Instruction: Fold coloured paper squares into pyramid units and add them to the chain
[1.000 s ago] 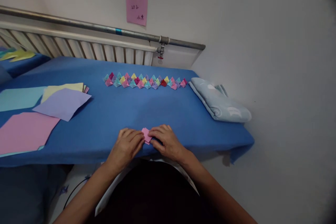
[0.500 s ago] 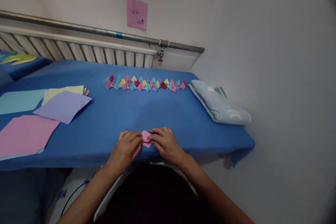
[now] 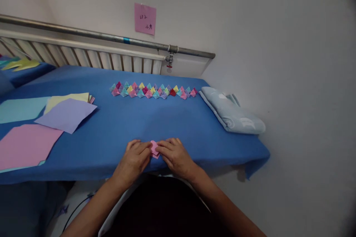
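A small folded piece of pink paper (image 3: 154,149) is between both hands near the front edge of the blue-covered table (image 3: 119,118). My left hand (image 3: 136,156) grips its left side with the fingers together. On its right side, my right hand (image 3: 173,154) pinches it with thumb and fingers. The fingertips cover the paper's side edges. Farther back lie rows of small folded paper pieces (image 3: 148,92) in pink, teal, yellow, purple and red.
Flat sheets lie at the left: purple (image 3: 68,114), pink (image 3: 27,146), teal (image 3: 23,109) and yellow (image 3: 57,100). A folded light-blue blanket (image 3: 233,113) rests at the right end. Behind the table are a radiator (image 3: 105,59) and a metal pipe (image 3: 91,34).
The whole view has shifted slightly. My right fingers have moved a little closer to my left hand, and less of the small pink paper shows between them.
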Motion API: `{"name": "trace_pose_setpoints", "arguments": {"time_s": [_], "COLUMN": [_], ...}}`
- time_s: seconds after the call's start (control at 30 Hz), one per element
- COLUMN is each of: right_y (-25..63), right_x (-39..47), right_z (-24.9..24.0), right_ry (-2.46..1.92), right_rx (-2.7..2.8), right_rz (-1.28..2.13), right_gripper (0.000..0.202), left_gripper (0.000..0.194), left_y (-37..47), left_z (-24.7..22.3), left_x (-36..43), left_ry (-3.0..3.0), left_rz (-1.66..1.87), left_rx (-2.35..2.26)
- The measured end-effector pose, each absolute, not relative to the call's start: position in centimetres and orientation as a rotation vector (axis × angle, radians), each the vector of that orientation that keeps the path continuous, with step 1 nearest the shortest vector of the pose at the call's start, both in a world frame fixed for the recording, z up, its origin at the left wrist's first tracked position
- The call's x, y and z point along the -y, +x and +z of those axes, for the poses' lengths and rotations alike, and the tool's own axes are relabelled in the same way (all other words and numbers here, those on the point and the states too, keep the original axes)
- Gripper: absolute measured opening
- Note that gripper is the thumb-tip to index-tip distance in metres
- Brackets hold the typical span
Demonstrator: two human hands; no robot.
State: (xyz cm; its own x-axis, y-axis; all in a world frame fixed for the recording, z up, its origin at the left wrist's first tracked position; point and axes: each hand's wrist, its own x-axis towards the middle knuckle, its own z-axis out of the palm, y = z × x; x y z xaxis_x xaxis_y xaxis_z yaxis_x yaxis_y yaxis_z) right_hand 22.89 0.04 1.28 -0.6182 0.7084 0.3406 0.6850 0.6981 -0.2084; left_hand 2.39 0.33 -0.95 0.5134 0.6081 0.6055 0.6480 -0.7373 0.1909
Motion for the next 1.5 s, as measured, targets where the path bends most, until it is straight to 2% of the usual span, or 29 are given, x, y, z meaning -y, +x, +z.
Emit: {"name": "trace_pose_setpoints", "arguments": {"time_s": [0.27,0.5,0.7,0.87,1.13,1.5], "right_y": [22.9,22.9,22.8,22.8,22.2,21.4], "right_x": [0.1,0.1,0.0,-0.1,-0.5,-1.1], "right_z": [1.2,1.3,0.8,0.5,0.9,1.8], "right_ry": [-1.095,-1.111,-1.157,-1.178,-1.276,-1.406], "right_rx": [2.551,2.492,2.286,2.243,2.21,2.181], "right_rz": [-0.024,0.132,0.22,0.235,0.29,0.368], "right_gripper": [0.025,0.026,0.017,0.017,0.014,0.015], "left_gripper": [0.022,0.023,0.017,0.014,0.027,0.019], "left_y": [2.2,2.0,2.1,2.1,2.0,2.2], "left_z": [-0.3,0.4,0.4,0.2,-0.4,-0.7], "left_x": [-1.0,-1.4,-1.2,-1.1,-1.2,-1.5], "left_ry": [-2.732,-2.858,-2.862,-2.865,-2.936,-2.816], "left_rz": [-0.781,-0.668,-0.713,-0.743,-0.87,-1.084], "left_rx": [1.028,0.987,1.023,1.071,1.21,1.376]}}
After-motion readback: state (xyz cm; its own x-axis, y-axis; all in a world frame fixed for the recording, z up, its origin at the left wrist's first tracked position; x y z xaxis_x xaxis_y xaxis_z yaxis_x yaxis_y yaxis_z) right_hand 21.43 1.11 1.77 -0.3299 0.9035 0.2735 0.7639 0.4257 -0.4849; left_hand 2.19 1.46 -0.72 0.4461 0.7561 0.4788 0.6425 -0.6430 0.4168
